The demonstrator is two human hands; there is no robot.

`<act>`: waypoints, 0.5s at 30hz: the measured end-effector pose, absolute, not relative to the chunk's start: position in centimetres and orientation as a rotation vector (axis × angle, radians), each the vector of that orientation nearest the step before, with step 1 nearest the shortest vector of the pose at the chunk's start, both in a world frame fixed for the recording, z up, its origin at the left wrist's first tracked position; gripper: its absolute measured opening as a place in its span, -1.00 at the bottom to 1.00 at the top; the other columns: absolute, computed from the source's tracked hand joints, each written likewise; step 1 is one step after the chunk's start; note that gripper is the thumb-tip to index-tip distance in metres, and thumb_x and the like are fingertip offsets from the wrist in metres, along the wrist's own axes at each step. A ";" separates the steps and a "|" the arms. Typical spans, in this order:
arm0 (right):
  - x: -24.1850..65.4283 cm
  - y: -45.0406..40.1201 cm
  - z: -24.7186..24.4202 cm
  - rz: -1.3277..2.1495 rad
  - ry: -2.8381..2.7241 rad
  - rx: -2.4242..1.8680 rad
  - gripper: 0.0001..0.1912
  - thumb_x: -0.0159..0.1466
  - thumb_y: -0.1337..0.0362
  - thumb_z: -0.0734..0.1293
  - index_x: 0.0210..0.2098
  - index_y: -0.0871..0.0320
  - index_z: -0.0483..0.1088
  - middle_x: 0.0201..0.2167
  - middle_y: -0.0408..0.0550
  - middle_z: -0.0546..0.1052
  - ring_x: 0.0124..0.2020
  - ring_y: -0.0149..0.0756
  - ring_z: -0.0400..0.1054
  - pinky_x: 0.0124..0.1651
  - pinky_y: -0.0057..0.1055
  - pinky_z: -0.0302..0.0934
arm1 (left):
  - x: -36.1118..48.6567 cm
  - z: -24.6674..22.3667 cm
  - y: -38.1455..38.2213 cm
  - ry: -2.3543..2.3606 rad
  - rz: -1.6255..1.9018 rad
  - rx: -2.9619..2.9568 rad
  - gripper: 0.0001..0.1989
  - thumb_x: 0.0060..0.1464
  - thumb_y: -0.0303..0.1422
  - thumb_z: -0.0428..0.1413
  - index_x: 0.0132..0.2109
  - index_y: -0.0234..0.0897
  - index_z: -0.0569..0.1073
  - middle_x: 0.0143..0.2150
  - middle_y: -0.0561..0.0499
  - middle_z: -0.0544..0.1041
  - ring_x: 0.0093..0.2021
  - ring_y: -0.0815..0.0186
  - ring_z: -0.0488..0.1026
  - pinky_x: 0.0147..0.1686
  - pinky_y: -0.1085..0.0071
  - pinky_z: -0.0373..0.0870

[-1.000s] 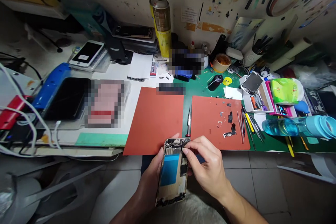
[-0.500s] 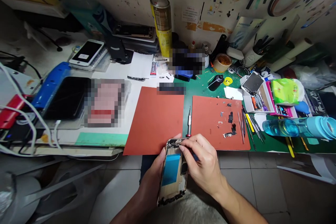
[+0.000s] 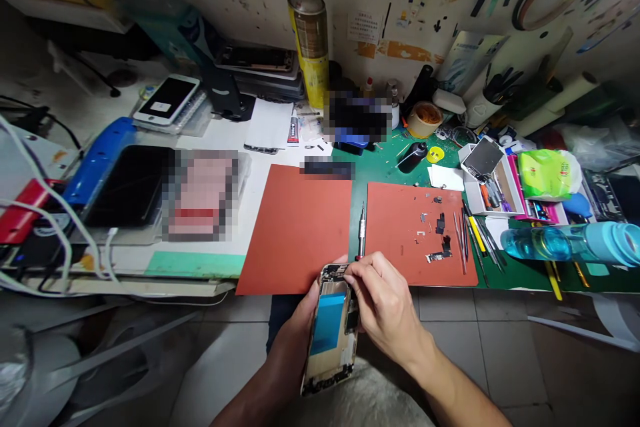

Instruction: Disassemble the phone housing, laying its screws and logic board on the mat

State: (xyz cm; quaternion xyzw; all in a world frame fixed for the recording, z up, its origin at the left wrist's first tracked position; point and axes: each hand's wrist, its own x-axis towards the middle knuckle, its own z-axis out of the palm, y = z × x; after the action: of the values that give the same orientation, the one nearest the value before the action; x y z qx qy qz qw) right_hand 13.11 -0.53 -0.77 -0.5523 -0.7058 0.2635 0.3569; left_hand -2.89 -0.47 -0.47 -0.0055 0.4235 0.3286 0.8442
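My left hand (image 3: 296,328) is wrapped round the edge of an opened phone housing (image 3: 323,365), held tilted over my lap at the table's front edge. A blue film (image 3: 328,324) lies in the battery bay, with dark parts at the top and bottom ends. My right hand (image 3: 387,310) is closed in a pinch at the housing's upper right corner; whatever is between its fingertips is hidden. Just beyond this hand a screwdriver (image 3: 361,230) lies between two red-brown mats. Small phone parts (image 3: 440,250) are spread on the right mat (image 3: 385,213).
The left mat (image 3: 295,227) lies beside a blurred-out pink item (image 3: 203,193) and a black phone (image 3: 133,187). To the right are tweezers and thin tools (image 3: 475,233), a blue water bottle (image 3: 570,241) and a white box (image 3: 473,183). A spray can (image 3: 310,47) stands at the wall.
Both hands stay on the phone housing in almost the same pose. My right fingertips have shifted very slightly at the upper corner. The view has moved a little.
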 end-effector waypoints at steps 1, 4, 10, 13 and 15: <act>13.1 -0.5 -0.7 0.691 -1.827 -1.433 -0.79 0.58 0.38 0.19 -0.07 0.16 0.47 -0.23 -0.01 0.45 -0.24 -0.24 0.38 -0.20 -0.30 0.32 | -2.8 -0.3 -0.4 0.874 0.694 -0.035 -0.34 0.31 -0.01 0.25 0.43 -0.18 0.44 0.16 -0.11 0.67 0.22 -0.02 0.58 0.34 0.12 0.40; 13.1 -0.5 -0.7 0.716 -1.832 -1.444 -0.78 0.59 0.36 0.18 -0.09 0.15 0.45 -0.23 -0.02 0.44 -0.24 -0.23 0.37 -0.19 -0.30 0.30 | -2.6 0.0 -0.2 0.856 0.700 -0.070 -0.38 0.30 -0.07 0.27 0.40 -0.21 0.48 0.11 -0.09 0.68 0.19 0.00 0.59 0.31 0.18 0.41; 13.2 -0.4 -0.8 0.739 -1.834 -1.446 -0.78 0.59 0.36 0.17 -0.10 0.15 0.43 -0.23 -0.02 0.44 -0.23 -0.22 0.38 -0.19 -0.29 0.31 | -2.8 -0.5 -0.4 0.892 0.683 -0.063 -0.36 0.30 -0.01 0.27 0.40 -0.18 0.47 0.07 -0.09 0.68 0.11 0.01 0.62 0.23 0.18 0.46; 13.3 -0.3 -0.7 0.739 -1.794 -1.430 -0.80 0.58 0.38 0.19 -0.06 0.14 0.45 -0.21 -0.01 0.46 -0.22 -0.23 0.41 -0.17 -0.30 0.34 | -2.8 -0.6 -0.3 0.894 0.675 -0.041 -0.31 0.29 0.02 0.27 0.43 -0.18 0.44 0.10 -0.11 0.68 0.10 0.01 0.62 0.20 0.18 0.47; 13.3 -0.3 -0.5 0.736 -1.751 -1.420 -0.82 0.57 0.38 0.21 -0.04 0.13 0.47 -0.20 -0.02 0.48 -0.21 -0.24 0.43 -0.17 -0.31 0.37 | -2.9 -0.4 -0.3 0.924 0.669 -0.015 -0.32 0.31 0.00 0.26 0.44 -0.18 0.43 0.11 -0.10 0.68 0.11 0.02 0.62 0.20 0.20 0.48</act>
State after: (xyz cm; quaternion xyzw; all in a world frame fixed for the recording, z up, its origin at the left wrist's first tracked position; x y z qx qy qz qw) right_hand 13.34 -0.30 -0.47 -0.5549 -0.6844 0.2876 0.3755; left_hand -2.86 -0.27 -0.40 -0.0072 0.4373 0.3167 0.8417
